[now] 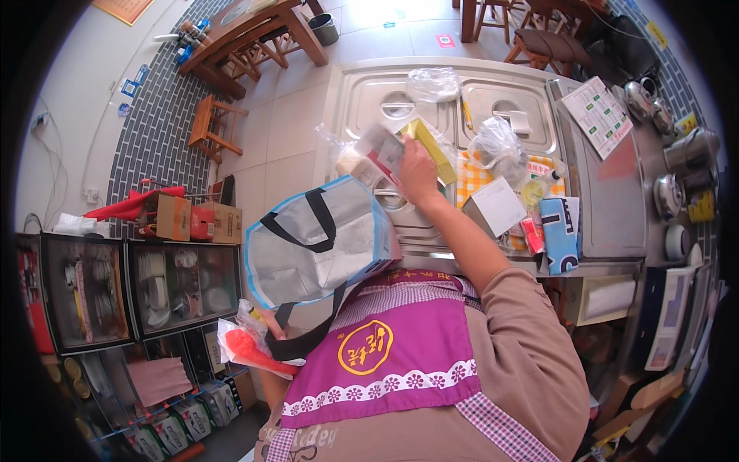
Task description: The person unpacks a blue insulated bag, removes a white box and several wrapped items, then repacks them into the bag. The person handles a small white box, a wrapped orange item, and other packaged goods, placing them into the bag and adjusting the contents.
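Observation:
My right hand [417, 170] reaches over the steel counter and grips a blurred flat packet [380, 155] with grey and red print. Just beyond the fingers is a yellow box [430, 147]; whether I touch it is unclear. An insulated tote bag [312, 237] with silver lining, light-blue edging and black handles gapes open against my apron. My left hand [275, 324], partly hidden, is at the bag's near left rim. It holds a clear plastic packet [245, 343] with something red inside. One black handle loops beside that wrist.
Steel lids [398, 86] cover the counter. A crumpled plastic bag [434, 85], yellow pencil-like stick [466, 112], white box [496, 205], blue printed packet [560, 234] and printed sheet [597, 115] lie there. At left stands a glass-fronted cabinet [182, 283] with cartons [173, 216] on top.

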A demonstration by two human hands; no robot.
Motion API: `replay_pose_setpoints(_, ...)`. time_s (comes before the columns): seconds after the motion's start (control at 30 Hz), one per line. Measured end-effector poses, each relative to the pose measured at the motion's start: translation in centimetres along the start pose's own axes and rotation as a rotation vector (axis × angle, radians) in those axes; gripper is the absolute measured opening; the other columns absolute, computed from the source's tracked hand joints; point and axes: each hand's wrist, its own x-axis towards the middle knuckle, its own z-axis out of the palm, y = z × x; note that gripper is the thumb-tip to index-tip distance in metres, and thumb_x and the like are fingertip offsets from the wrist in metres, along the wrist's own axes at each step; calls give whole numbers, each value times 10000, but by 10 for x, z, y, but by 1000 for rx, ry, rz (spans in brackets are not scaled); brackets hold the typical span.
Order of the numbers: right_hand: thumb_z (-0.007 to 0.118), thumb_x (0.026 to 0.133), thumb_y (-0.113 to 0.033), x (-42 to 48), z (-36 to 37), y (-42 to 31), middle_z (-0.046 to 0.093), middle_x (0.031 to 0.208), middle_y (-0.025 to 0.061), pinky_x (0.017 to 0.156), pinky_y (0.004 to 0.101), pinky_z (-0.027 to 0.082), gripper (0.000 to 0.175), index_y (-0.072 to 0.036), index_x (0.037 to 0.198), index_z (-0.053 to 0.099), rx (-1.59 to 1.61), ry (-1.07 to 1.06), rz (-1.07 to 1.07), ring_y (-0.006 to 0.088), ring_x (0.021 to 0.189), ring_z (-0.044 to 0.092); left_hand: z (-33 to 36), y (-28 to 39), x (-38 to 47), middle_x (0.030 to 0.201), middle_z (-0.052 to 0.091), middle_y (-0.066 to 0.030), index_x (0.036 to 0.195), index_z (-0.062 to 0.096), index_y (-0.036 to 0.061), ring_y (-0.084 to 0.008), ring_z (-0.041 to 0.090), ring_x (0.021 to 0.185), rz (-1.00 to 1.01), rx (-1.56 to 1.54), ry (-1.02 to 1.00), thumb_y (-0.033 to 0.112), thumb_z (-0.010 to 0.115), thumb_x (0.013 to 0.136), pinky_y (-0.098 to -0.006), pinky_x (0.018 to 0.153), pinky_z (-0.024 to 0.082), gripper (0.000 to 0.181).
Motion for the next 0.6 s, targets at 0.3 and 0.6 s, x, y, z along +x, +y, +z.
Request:
replay_pose_setpoints(0.3,742,759,-229,50,24,76,537,1246,235,1022,514,408,615,-33,1286,491,-222,-334,468,378,1227,498,4,-1,-4,762,714,-149,803,747,8,-224,689,646,-15,-11,3,184,793,780,-309,667,554,183)
replay_pose_setpoints(0.6,870,605,-313,68,28,83,599,1310,146,1036,511,418,801,-48,1297,566,-157,-604,696,308,1195,594,8,1,6,767,714,-149,814,746,4,-227,690,653,-20,-7,4,182,790,780,-312,673,554,186)
